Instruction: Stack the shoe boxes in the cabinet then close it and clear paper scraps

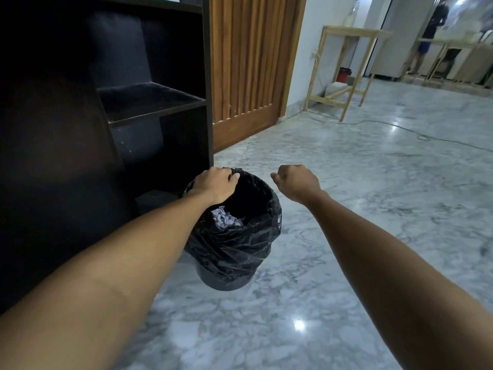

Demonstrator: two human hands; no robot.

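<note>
Marble floor (346,209) fills the frame's right; a dark cabinet (149,97) stands open at upper left. My left grip (216,186) curls over the bin (234,236) rim at centre, scraps (225,218) inside. My right grip (297,182) hovers beside it, fisted and empty.

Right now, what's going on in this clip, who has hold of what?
A person is bent over a black bin lined with a black bag, standing on the marble floor beside a dark shelf unit. Their left hand grips the bin's far rim. Their right hand hangs above the floor just right of the bin, fingers curled, nothing visible in it. Crumpled paper scraps already lie inside the bin. No shoe boxes are in view, and the shelves that show look bare.
</note>
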